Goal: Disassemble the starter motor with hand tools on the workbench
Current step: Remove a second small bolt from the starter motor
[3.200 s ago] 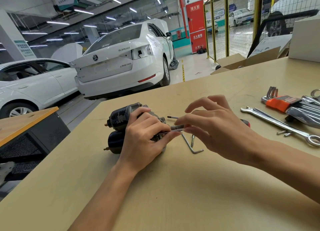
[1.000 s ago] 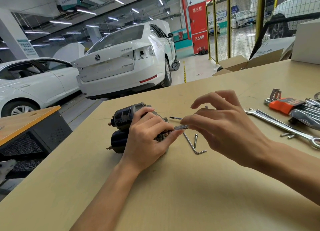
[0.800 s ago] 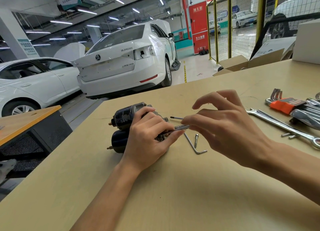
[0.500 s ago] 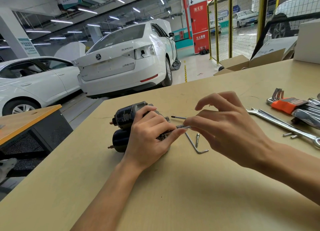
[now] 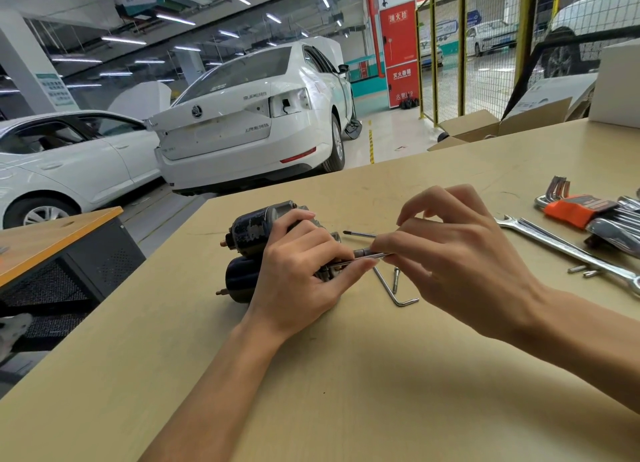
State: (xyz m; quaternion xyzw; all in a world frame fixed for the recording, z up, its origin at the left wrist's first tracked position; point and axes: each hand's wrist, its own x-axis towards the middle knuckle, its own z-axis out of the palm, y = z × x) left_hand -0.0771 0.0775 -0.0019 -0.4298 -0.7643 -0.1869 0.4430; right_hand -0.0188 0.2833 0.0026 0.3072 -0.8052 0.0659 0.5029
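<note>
Left hand [image 5: 304,274] grips starter motor [image 5: 252,246]; right hand [image 5: 460,260] pinches long bolt [image 5: 363,256], its axis running rightward out of the housing.

One head-worn wide-angle view looks forward and down, close over the workbench [image 5: 346,392], garage floor beyond.

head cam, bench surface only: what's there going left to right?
starter motor → left hand gripping it → long bolt pinched by the right hand → bent hex key lying on the workbench → combination wrench → hex key set in its orange holder
</note>
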